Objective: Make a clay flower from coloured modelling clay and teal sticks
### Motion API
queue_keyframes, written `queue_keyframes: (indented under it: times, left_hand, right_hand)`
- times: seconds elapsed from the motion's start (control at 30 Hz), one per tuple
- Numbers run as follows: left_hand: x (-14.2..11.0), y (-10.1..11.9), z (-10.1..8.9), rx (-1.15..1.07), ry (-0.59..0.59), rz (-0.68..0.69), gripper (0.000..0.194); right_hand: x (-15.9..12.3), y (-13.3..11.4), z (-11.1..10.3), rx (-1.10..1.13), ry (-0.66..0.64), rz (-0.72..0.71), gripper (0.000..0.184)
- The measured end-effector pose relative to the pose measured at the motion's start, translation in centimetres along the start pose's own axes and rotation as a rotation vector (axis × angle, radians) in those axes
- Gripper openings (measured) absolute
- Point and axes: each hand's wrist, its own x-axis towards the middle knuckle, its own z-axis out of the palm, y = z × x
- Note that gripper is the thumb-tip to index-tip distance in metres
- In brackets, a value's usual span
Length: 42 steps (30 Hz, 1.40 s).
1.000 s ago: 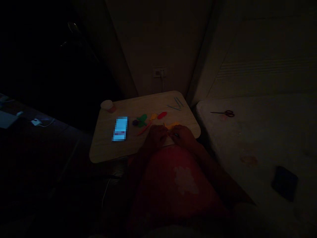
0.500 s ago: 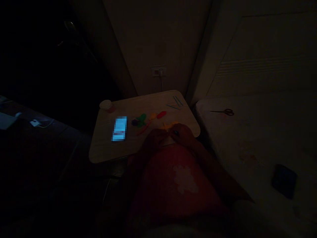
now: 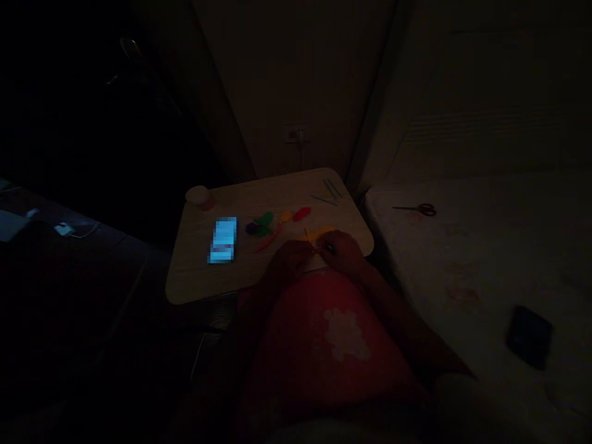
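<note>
In the dim light my left hand point(image 3: 291, 256) and my right hand point(image 3: 343, 251) meet at the near edge of a small wooden table point(image 3: 194, 280). Their fingertips are pinched together around something small, perhaps orange, that is too dark to name. Just beyond the fingers lie yellow-orange pieces point(image 3: 319, 234), partly covered by my right hand. A long orange-red strip point(image 3: 268, 238) is to the left of them. Further back are a green piece point(image 3: 264, 220), a dark purple lump point(image 3: 251, 228), a yellow piece point(image 3: 286, 216) and a red piece point(image 3: 302, 214).
A lit phone point(image 3: 223, 240), its screen blurred, lies on the table's left side. Behind it stands a pale cup point(image 3: 200, 197). Several thin sticks point(image 3: 329, 191) are at the back right. Scissors point(image 3: 416, 209) and a dark blue object point(image 3: 530, 336) rest on the pale surface to the right.
The picture is slightly darker on the wall. Both hands stay together in nearly the same place, with only slight finger movement.
</note>
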Motion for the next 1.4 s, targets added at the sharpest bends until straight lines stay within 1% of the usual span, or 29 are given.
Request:
queue_keyframes:
  times: [0.1,0.17,0.27,0.37,0.47,0.57,0.63,0.7,0.77,0.8,0.9,1.0,1.13,1.23,1.3,1.4]
  left_hand:
    - [0.1,0.4,-0.2,0.004,-0.012,-0.013,0.031]
    - [0.3,0.6,-0.3,0.014,-0.022,-0.012,0.031]
    - [0.8,0.8,-0.2,0.029,-0.039,0.007,0.023]
    - [1.4,0.7,0.2,0.055,-0.051,0.021,0.020]
    - [1.8,0.5,0.6,0.090,-0.068,0.016,0.019]
    - [2.0,0.5,0.8,0.099,-0.098,-0.006,0.020]
    - [2.0,0.5,0.7,0.083,-0.106,-0.015,0.020]
    - [2.0,0.6,0.6,0.060,-0.100,-0.015,0.021]
    - [2.0,0.7,0.4,0.048,-0.089,-0.015,0.021]
    - [2.0,0.7,0.3,0.048,-0.083,-0.018,0.021]
    - [1.9,0.8,0.3,0.058,-0.078,-0.022,0.019]
    - [1.9,0.8,0.4,0.068,-0.079,-0.014,0.020]
    - [1.9,0.6,0.6,0.072,-0.071,-0.019,0.019]
    - [1.9,0.6,0.5,0.051,-0.087,-0.026,0.019]
    - [1.9,0.6,0.5,0.035,-0.077,-0.028,0.019]
    - [1.9,0.7,0.5,0.034,-0.056,-0.013,0.019]
  right_hand:
    - [-0.5,-0.1,-0.6,0.046,0.107,0.064,0.016]
    - [-0.8,0.1,-1.0,0.130,0.137,0.044,0.019]
    - [-0.8,0.5,-1.1,0.218,0.147,-0.016,0.021]
    - [-0.6,0.9,-1.0,0.206,0.130,-0.053,0.019]
    - [-0.6,0.9,-1.3,0.187,0.091,-0.058,0.017]
    - [-0.7,0.6,-1.7,0.301,0.081,0.027,0.029]
    - [-0.6,0.3,-1.7,0.466,0.133,0.129,0.039]
    - [-0.4,-0.1,-1.2,0.662,0.202,0.229,0.053]
    - [0.1,-0.5,-0.4,0.854,0.201,0.294,0.065]
    - [0.4,-0.8,0.0,0.927,0.171,0.317,0.068]
    - [1.3,-1.5,1.0,1.046,0.128,0.341,0.069]
    - [1.9,-2.0,1.8,1.041,0.130,0.338,0.068]
    - [1.9,-2.4,2.6,1.063,0.162,0.360,0.065]
    - [1.6,-2.7,2.8,1.142,0.185,0.395,0.066]
    - [1.5,-2.9,2.7,1.178,0.186,0.403,0.069]
    - [1.3,-3.0,2.7,1.159,0.211,0.390,0.068]
